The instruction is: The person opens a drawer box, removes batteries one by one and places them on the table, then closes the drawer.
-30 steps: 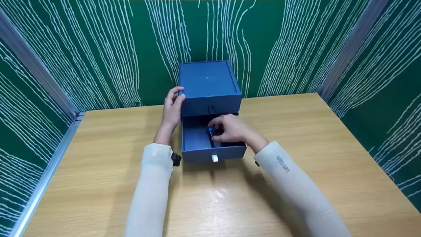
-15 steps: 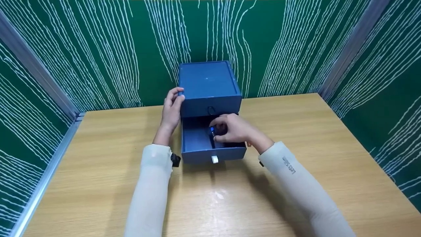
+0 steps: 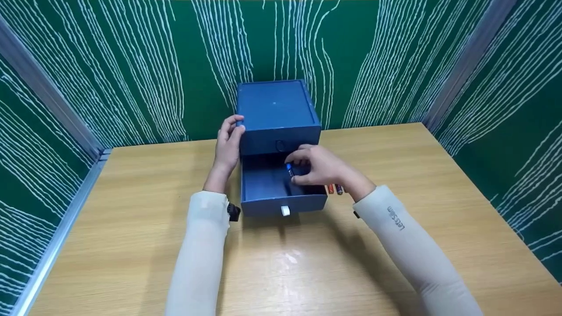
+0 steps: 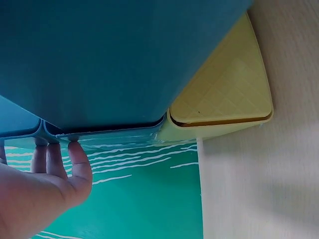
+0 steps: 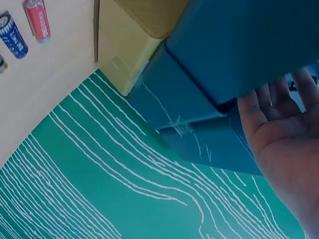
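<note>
A blue drawer unit (image 3: 276,105) stands at the back of the table, its middle drawer (image 3: 263,207) pulled out. My left hand (image 3: 227,147) steadies the unit from the left, fingertips against the side near the top front edge. Over the right half of the drawer, my right hand (image 3: 322,164) pinches a dark battery with a blue end (image 3: 289,169) between thumb and fingers. The palm and fingers cover part of the battery. In the right wrist view the pulled-out drawer hides most of the fingertips.
Right of the unit, a red battery (image 5: 38,20) and a blue battery (image 5: 13,37) lie on the table, with part of another (image 5: 2,63) at the frame edge. A yellow drawer section (image 4: 224,79) forms the unit's bottom. A green wall (image 3: 206,101) stands close behind.
My right hand has shifted right and slightly up with the battery. Batteries beside the drawer have come into view from behind that hand. The left hand stays in place.
</note>
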Motion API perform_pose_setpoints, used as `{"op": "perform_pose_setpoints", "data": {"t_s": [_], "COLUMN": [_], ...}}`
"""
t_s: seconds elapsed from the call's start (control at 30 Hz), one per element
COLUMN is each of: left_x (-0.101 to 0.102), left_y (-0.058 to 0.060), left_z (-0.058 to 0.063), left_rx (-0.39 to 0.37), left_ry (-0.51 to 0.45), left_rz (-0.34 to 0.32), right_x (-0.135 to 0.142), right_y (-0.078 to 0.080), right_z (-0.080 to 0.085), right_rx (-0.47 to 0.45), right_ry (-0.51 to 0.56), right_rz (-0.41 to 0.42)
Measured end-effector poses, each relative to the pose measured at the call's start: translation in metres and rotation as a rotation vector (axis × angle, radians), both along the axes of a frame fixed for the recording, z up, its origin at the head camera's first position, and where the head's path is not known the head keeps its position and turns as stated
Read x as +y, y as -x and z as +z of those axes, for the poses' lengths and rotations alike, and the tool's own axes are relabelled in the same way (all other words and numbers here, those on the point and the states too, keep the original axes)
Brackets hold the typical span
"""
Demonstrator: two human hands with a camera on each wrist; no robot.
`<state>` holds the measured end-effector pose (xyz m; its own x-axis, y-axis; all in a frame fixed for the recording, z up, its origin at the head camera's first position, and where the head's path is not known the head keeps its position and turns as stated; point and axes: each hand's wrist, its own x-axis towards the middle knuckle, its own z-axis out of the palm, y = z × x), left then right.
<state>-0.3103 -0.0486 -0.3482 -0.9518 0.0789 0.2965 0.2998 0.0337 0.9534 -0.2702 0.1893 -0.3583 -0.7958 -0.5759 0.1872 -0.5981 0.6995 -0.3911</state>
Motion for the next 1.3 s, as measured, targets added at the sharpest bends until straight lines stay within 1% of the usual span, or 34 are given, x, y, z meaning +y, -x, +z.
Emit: {"op": "perform_pose_setpoints", "data": {"t_s": [0.23, 0.37, 0.43, 0.53, 0.67, 0.83, 1.0, 1.13, 1.3], "left_x": [0.001, 0.002, 0.002, 0.0, -0.002, -0.003, -0.004, -0.004, -0.002], "left_y": [0.0, 0.001, 0.003, 0.008, 0.016, 0.019, 0.019, 0.018, 0.017], "left_z": [0.0, -0.001, -0.002, -0.007, -0.015, -0.019, -0.019, -0.019, -0.018], "left_rx": [-0.014, -0.014, -0.014, -0.019, -0.019, -0.008, 0.004, -0.003, -0.006], "left_ry": [-0.007, -0.013, -0.011, -0.019, -0.019, -0.004, 0.001, 0.004, 0.006], "left_rz": [0.007, -0.001, -0.008, -0.003, 0.011, 0.02, 0.018, 0.018, 0.021], "right_x": [0.011, 0.018, 0.021, 0.025, 0.031, 0.041, 0.051, 0.06, 0.07], "right_y": [-0.002, -0.006, -0.007, -0.009, -0.009, -0.009, -0.01, -0.011, -0.011], "right_z": [0.011, 0.016, 0.018, 0.02, 0.021, 0.019, 0.018, 0.017, 0.016], "right_rx": [0.012, 0.015, 0.017, 0.015, 0.007, 0.024, 0.047, 0.044, 0.02], "right_ry": [0.026, 0.03, 0.029, 0.032, 0.034, 0.023, -0.017, -0.026, -0.041], "right_rz": [-0.028, -0.06, -0.073, -0.083, -0.096, -0.124, -0.161, -0.189, -0.228]}}
